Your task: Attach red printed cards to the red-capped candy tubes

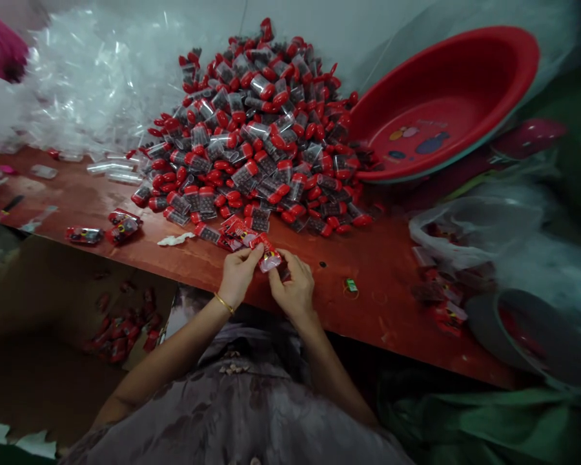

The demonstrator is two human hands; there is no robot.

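And here's the red table (382,316), running wide under and to both sides of the grip. Straight beyond the hands rises a great heap of red-capped clear containers (252,142), dark little pieces showing through their walls. Far to the left of the grip, behind, there's a glinting mound of clear plastic (101,77); far to the right, a red basin (484,71) leans tilted, its open side facing us. Below and left of the hands sits a cardboard box (24,290) with red packs (121,336) inside, and well off to the right stands a grey bucket (484,323). In close: the left hand (237,274) and right hand (293,281) are near together at the table's front edge, both clamped on one small red packet (268,254), thumbs pressing from either side. Just past it lie more red packets (235,229), touching the heap's foot. Left of the grip, a crumpled white scrap (175,239); to the right, a tiny green tag (351,285) beside a thin yellow loop.
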